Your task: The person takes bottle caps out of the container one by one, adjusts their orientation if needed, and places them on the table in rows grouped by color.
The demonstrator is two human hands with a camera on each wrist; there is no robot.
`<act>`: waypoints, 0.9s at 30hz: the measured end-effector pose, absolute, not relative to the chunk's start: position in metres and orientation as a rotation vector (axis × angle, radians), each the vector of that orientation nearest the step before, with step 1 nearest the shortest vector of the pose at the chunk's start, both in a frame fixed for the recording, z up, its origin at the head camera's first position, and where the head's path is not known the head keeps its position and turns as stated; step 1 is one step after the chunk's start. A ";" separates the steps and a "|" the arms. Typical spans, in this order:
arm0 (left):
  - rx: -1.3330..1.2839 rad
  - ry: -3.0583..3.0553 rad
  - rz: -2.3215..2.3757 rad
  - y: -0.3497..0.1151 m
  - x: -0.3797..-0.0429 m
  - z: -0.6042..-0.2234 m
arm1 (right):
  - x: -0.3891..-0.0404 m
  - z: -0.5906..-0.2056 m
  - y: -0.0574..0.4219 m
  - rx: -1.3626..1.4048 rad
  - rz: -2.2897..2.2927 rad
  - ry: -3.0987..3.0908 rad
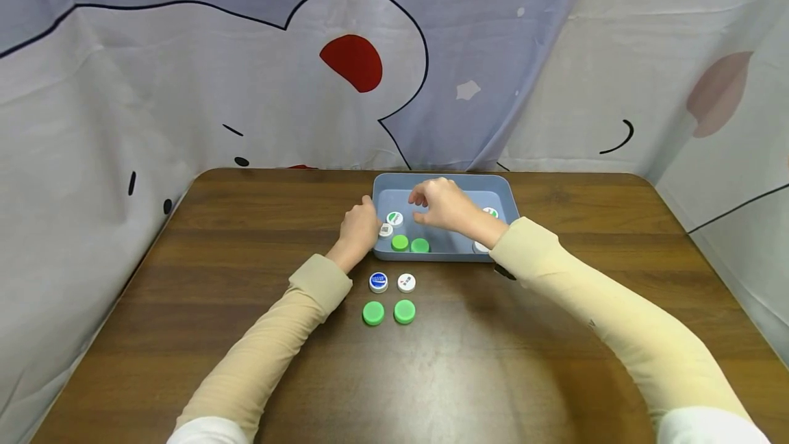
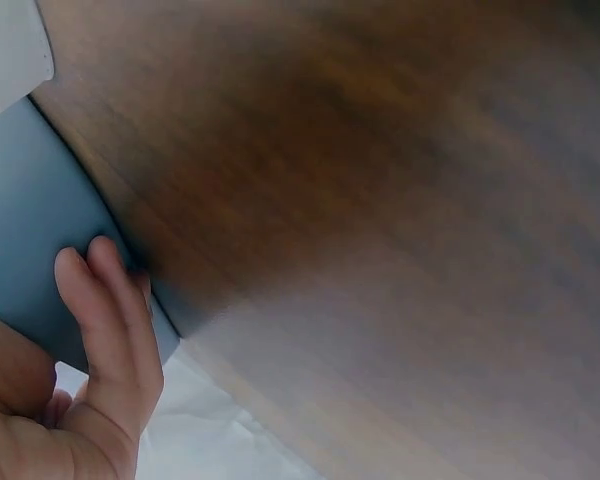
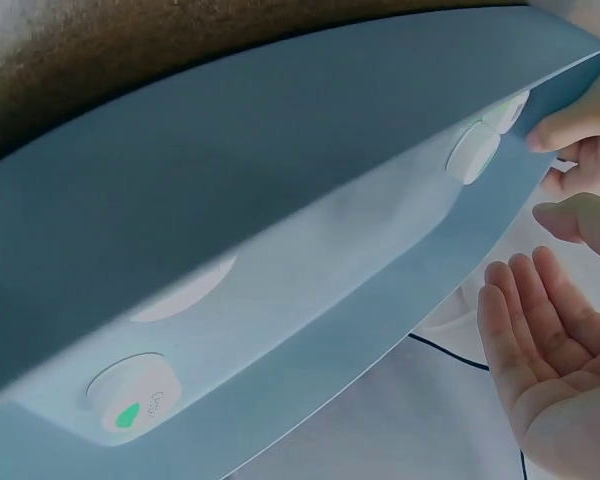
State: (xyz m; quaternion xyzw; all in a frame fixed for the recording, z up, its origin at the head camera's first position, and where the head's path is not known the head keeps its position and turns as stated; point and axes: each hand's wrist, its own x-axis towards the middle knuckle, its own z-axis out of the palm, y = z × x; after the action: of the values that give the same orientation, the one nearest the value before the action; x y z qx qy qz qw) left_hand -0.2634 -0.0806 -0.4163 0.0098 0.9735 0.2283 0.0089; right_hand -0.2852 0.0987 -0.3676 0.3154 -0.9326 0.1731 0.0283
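Note:
My left hand (image 1: 359,230) grips the left wall of a blue-grey tray (image 1: 444,257). In the left wrist view, its fingers (image 2: 110,320) lie against the tray's outer side. My right hand (image 1: 445,205) hovers over the tray with thumb and fingers apart, holding nothing; the right wrist view also shows that gap. Inside, near the left hand, are a white bottle cap with green print (image 1: 394,218), a white cap with a dark square (image 1: 385,230) and two green caps (image 1: 400,243). White caps (image 1: 490,212) lie at the tray's right end, partly hidden by the right arm.
In front of the tray, a blue-and-white cap (image 1: 379,282) and a white cap (image 1: 406,283) form a row. Two green caps (image 1: 373,313) make another row nearer me. A patterned curtain (image 1: 246,88) hangs behind the wooden table (image 1: 277,211).

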 end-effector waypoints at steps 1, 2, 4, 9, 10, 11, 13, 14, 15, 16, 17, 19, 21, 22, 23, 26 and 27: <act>0.034 3.044 0.712 -0.081 -0.263 -0.417 | -0.287 -0.368 0.098 0.977 0.531 -2.886; 0.037 3.046 0.712 -0.081 -0.263 -0.417 | -0.288 -0.368 0.098 0.982 0.529 -2.895; 0.040 3.050 0.713 -0.082 -0.262 -0.417 | -0.290 -0.368 0.097 0.991 0.528 -2.913; 0.032 3.042 0.717 -0.082 -0.262 -0.416 | -0.296 -0.370 0.094 1.024 0.514 -2.956; 0.029 3.039 0.719 -0.082 -0.262 -0.416 | -0.298 -0.371 0.093 1.036 0.508 -2.963; 0.027 3.036 0.719 -0.082 -0.262 -0.415 | -0.299 -0.372 0.092 1.051 0.508 -2.967; 0.023 3.033 0.723 -0.082 -0.262 -0.415 | -0.301 -0.374 0.090 1.083 0.502 -2.971; 0.022 3.032 0.725 -0.082 -0.262 -0.415 | -0.302 -0.375 0.089 1.102 0.501 -2.971; 0.021 3.031 0.730 -0.082 -0.262 -0.415 | -0.302 -0.376 0.087 1.117 0.501 -2.971; 0.021 3.028 0.733 -0.082 -0.262 -0.415 | -0.303 -0.377 0.086 1.132 0.502 -2.970; 0.023 3.027 0.736 -0.082 -0.262 -0.415 | -0.303 -0.378 0.084 1.146 0.501 -2.970; 0.022 3.020 0.747 -0.083 -0.262 -0.415 | -0.304 -0.379 0.082 1.168 0.493 -2.973; 0.023 3.014 0.756 -0.083 -0.262 -0.415 | -0.304 -0.379 0.079 1.181 0.479 -2.979; 0.024 3.013 0.756 -0.083 -0.262 -0.415 | -0.304 -0.380 0.078 1.184 0.470 -2.984; 0.025 3.013 0.759 -0.083 -0.262 -0.414 | -0.305 -0.380 0.077 1.184 0.459 -2.990; 0.022 3.012 0.765 -0.083 -0.262 -0.414 | -0.306 -0.381 0.074 1.180 0.423 -3.012; 0.021 3.013 0.766 -0.083 -0.263 -0.414 | -0.307 -0.381 0.073 1.179 0.412 -3.020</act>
State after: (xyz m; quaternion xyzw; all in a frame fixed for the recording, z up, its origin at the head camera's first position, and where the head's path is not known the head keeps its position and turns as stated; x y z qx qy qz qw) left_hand -0.2627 -0.0833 -0.4140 0.0066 0.9690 0.2464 0.0166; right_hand -0.3071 0.0729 -0.3814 0.3602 -0.9222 0.1257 -0.0630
